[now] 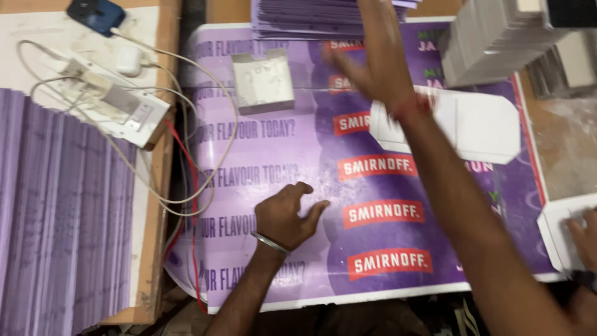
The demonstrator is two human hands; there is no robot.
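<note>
My left hand point(286, 214), a metal bangle on its wrist, rests on a large purple printed sheet point(261, 155) with its fingers curled and apart, holding nothing. My right hand point(373, 62) is stretched far forward and blurred, fingers spread, right at the near edge of a stack of purple sheets point(311, 18) at the top; it has a red thread around the wrist. I see nothing in it. A white die-cut card point(479, 127) lies flat on the purple sheet, partly under my right forearm.
A small white open box point(264, 81) sits on the sheet. On the left board lie a white power strip point(121, 109) with cables, a blue phone point(96, 14), a white case point(129, 60) and fanned purple sheets point(62, 211). Grey-white card stacks point(497, 37) stand top right. Another person's hand point(584, 236) rests on a white card.
</note>
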